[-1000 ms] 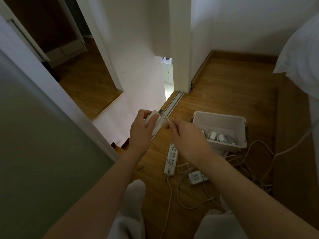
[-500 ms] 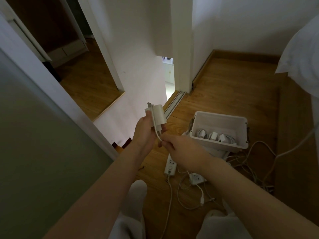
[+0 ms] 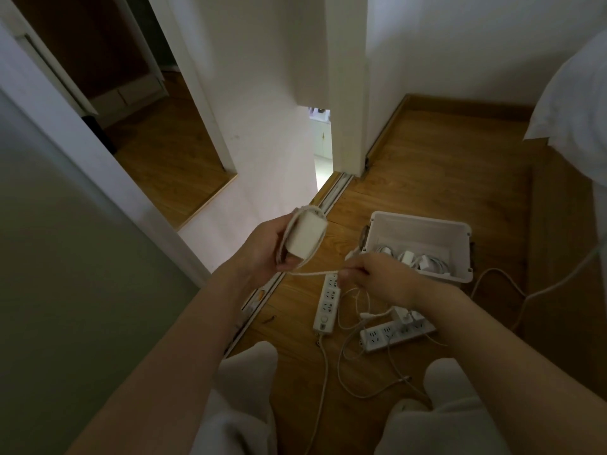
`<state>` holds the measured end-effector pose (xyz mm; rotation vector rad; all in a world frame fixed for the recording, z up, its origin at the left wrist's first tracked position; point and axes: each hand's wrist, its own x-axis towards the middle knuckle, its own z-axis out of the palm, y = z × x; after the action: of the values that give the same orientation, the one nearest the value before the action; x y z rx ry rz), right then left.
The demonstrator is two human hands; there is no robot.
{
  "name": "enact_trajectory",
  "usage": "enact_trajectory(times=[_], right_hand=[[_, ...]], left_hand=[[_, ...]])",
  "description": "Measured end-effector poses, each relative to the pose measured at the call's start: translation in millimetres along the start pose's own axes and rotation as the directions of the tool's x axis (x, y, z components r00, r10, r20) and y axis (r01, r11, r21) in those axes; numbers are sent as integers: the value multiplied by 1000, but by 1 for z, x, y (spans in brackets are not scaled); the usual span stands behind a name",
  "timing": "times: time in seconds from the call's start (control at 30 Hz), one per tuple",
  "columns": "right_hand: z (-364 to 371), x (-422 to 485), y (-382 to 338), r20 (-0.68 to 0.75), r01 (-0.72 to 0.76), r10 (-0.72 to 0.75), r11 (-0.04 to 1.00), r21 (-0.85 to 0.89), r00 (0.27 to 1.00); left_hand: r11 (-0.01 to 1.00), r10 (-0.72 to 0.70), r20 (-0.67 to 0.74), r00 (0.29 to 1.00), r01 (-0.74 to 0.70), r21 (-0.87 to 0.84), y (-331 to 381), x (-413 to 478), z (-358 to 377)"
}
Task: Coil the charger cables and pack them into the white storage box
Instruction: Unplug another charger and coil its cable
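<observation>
My left hand [image 3: 262,249] grips a white charger brick [image 3: 304,236] with its braided white cable [image 3: 312,273] looped round it. A stretch of that cable runs to my right hand [image 3: 374,277], which pinches it just below and right of the brick. The cable's loose end hangs down from the right hand toward the floor. The white storage box [image 3: 460,254] stands open on the wooden floor behind my right hand, with several coiled white chargers [image 3: 423,261] inside.
Two white power strips [image 3: 326,302] [image 3: 394,334] lie on the floor amid loose white cables [image 3: 361,372]. A sliding-door track [image 3: 331,195] and white door panel are to the left. White bedding [image 3: 578,103] hangs at the right. My knees are at the bottom.
My right hand has drawn the cable down and to the right, away from the brick. The left hand has tilted the brick, and a loop of cable now lies round it.
</observation>
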<state>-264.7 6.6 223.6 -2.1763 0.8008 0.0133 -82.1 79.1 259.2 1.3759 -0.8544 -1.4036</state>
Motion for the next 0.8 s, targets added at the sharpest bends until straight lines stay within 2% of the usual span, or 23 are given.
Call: enact_trajectory(times=[0.07,0.1,0.27,0.4,0.47,0.67,0.73,0.8], right_hand=[[-4,0,5,-82,-23,21,1000,-19,996],[-6,0,6,-118,-27,23,999,-29,993],[-7,3,1,-279,-73,23,983,-169,960],[-6,5,-2,-381,-130,48,973,-192,923],[-5,5,-4,-394,-129,44,973,-191,918],[-1,-2,-22,-429,-36,-36,987,-158,903],[4,-4,-31,-417,15,-79,988,-154,905],[13,-5,-42,-381,62,-125,983,-175,916]], left_hand=[[943,19,-28,999,-9,331,0,-3,-4],[904,23,-19,1000,-13,426,-1,-3,-6],[703,89,17,996,-75,708,-13,2,-10],[682,139,-17,990,-84,726,-15,6,-11],[637,193,-46,980,-90,765,-19,8,-10],[370,436,-104,894,-73,926,-31,13,-14],[386,490,-187,852,-19,922,-34,16,-14],[498,488,-304,818,26,867,-36,21,-13]])
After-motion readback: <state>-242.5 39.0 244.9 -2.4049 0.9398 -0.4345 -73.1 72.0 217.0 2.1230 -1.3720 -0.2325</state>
